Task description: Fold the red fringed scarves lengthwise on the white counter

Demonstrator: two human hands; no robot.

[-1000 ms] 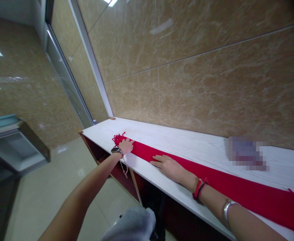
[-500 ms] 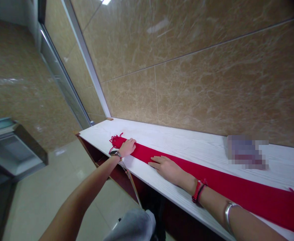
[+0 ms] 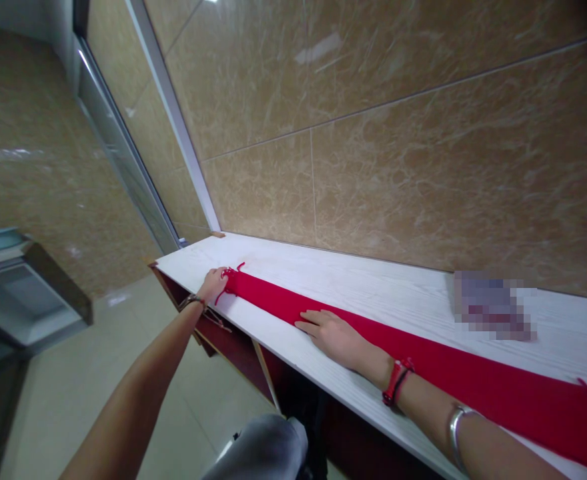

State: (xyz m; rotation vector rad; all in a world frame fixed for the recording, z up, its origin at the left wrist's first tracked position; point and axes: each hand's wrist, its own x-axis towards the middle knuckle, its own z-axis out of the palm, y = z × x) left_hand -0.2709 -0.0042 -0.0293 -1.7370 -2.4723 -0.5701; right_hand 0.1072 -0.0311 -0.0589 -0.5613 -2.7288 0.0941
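A long red scarf [image 3: 268, 297] with a knotted fringe [image 3: 231, 277] at its far left end lies lengthwise along a white wood-grain tabletop [image 3: 293, 270]. My right hand [image 3: 336, 337] rests flat on the scarf's middle part, fingers slightly spread and pointing left. At the fringed end, my left hand [image 3: 212, 285] lies over the tips of the fringe, palm down with its fingers stretched away from me. It covers part of the strands, while a few stick out beside it. The scarf runs under my right forearm and widens toward the right edge of the view.
A blurred-out object [image 3: 491, 303] sits on the tabletop against the tiled wall [image 3: 398, 180]. Dark red open shelves [image 3: 243, 353] are under the table's front edge. A grey-framed cabinet [image 3: 28, 293] stands on the floor at left.
My left hand has slid left, from the scarf's cloth onto the fringe at its end, uncovering the cloth there. My right hand has stayed in place.
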